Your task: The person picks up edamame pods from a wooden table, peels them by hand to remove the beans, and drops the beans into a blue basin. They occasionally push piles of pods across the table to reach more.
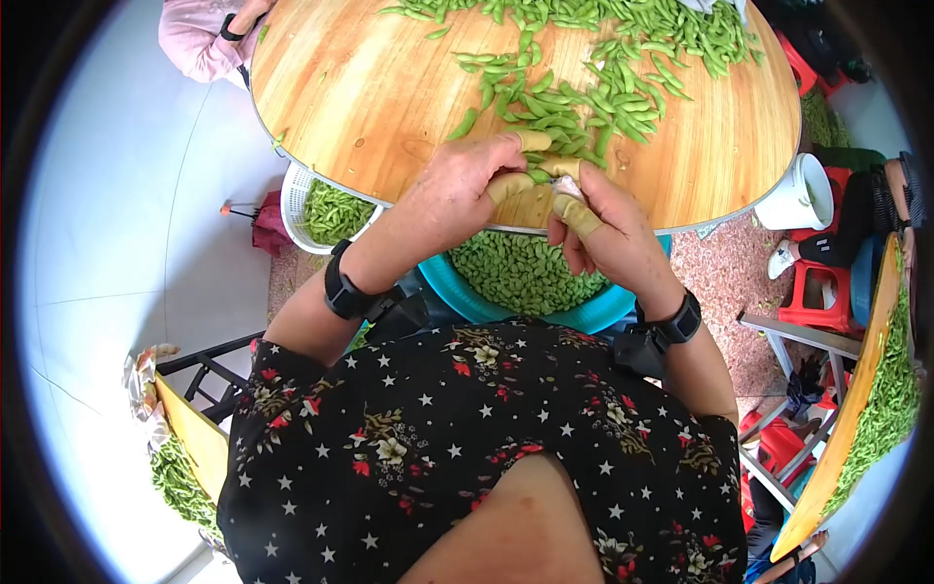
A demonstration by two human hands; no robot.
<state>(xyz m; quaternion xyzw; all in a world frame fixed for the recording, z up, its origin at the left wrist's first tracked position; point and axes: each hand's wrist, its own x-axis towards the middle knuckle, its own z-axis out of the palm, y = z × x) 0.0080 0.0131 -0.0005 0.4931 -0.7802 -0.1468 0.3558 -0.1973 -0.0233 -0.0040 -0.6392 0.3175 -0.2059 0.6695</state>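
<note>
At the near edge of the round wooden table [360, 107], my left hand [443, 190] pinches a green edamame pod [538, 176] between thumb and forefinger. My right hand [615, 229] is closed at the pod's other end, its fingertips close to the left ones. Yellowish finger covers wrap the thumbs and forefingers of both hands. Something small and whitish [566, 187] shows at my right thumb tip. Just beyond the fingers lies a pile of edamame pods [623, 102]. Below the hands, under the table edge, a teal basin [443, 282] holds shelled green beans [525, 273].
A white basket [295, 200] of pods stands at the left below the table. To the right are a white bucket [783, 200], red stools [817, 302] and another table [856, 428] heaped with pods. A person's pink sleeve [199, 44] shows at the upper left; other people sit at right.
</note>
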